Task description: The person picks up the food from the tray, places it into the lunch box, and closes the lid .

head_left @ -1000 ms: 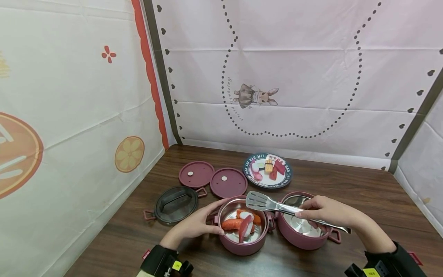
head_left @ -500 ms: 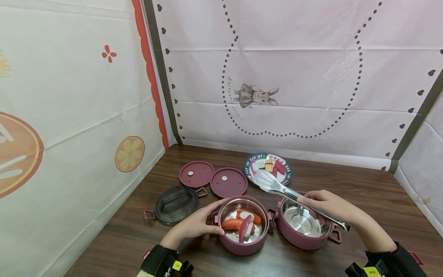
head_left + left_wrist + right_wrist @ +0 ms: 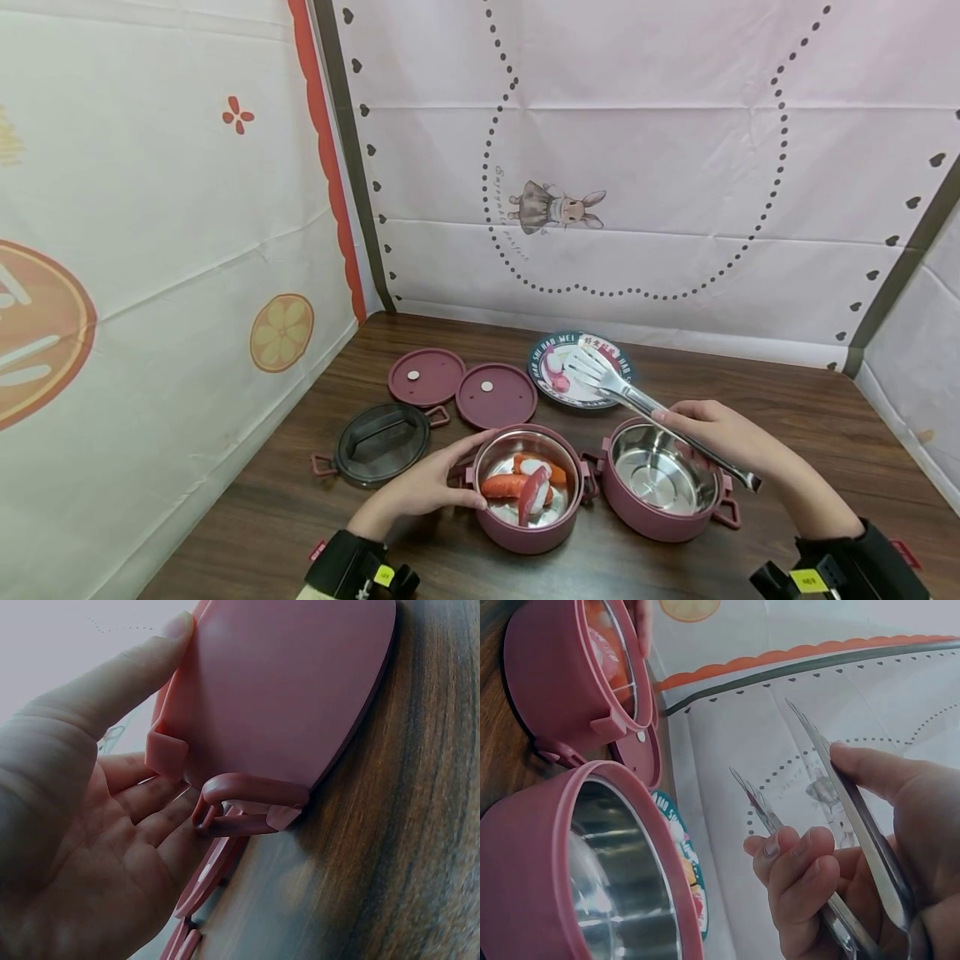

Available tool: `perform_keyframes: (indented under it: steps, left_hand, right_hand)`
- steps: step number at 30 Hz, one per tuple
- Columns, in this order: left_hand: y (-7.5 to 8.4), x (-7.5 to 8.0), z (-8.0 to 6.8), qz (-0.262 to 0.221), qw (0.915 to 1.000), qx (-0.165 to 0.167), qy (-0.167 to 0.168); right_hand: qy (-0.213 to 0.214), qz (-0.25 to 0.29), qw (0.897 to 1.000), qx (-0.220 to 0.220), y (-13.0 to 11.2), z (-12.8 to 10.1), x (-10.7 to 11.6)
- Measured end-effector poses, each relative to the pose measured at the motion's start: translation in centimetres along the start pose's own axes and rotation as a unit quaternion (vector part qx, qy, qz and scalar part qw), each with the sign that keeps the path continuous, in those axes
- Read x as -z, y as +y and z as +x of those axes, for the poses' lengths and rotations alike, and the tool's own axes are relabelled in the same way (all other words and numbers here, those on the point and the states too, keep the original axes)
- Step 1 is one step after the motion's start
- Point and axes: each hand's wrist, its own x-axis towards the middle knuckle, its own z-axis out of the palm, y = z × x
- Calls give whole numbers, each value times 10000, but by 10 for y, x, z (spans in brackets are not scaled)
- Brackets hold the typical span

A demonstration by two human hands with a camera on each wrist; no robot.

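My left hand [image 3: 423, 483] holds the left pink pot [image 3: 525, 537] at its side. In the left wrist view, the thumb presses the rim, with the other fingers by the looped handle [image 3: 255, 787]. Inside that pot lie orange pieces [image 3: 504, 486] and a red-and-white piece [image 3: 531, 496]. My right hand [image 3: 720, 433] grips metal tongs [image 3: 641, 402] with slotted ends, above the right pink pot [image 3: 660, 525], whose visible steel inside is bare. In the right wrist view, the two tong arms stand apart with nothing between them. In the head view, their ends overlap the patterned plate [image 3: 542, 392].
The plate at the back bears pink and other small food pieces, partly hidden by the tongs. Two flat dark-pink lids [image 3: 426, 377] lie left of it. A dark see-through lid [image 3: 382, 446] with pink handles sits beside my left hand. Printed cloth walls [image 3: 675, 208] enclose the wooden table [image 3: 780, 400].
The tongs have risen and swung away from the left pot toward the plate, their ends spreading into view. My right hand has shifted slightly up and right. My left hand and both pots stay put.
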Motion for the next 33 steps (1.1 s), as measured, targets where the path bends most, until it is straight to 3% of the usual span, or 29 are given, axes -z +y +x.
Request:
perform_keyframes:
  steps: [11,21,33]
  left_hand:
    - [0,0,0,44,10000,-17,16]
    - [-1,-1,0,-91,10000,-29,-10]
    - [1,0,-1,-109,9999,-3,-12]
  right_hand:
    - [488,-770,9958,-6,-16,14,6]
    - [945,-2173,9712,-243,-21,32,2]
    - [1000,-2461,9632,-405,-26,48,-3]
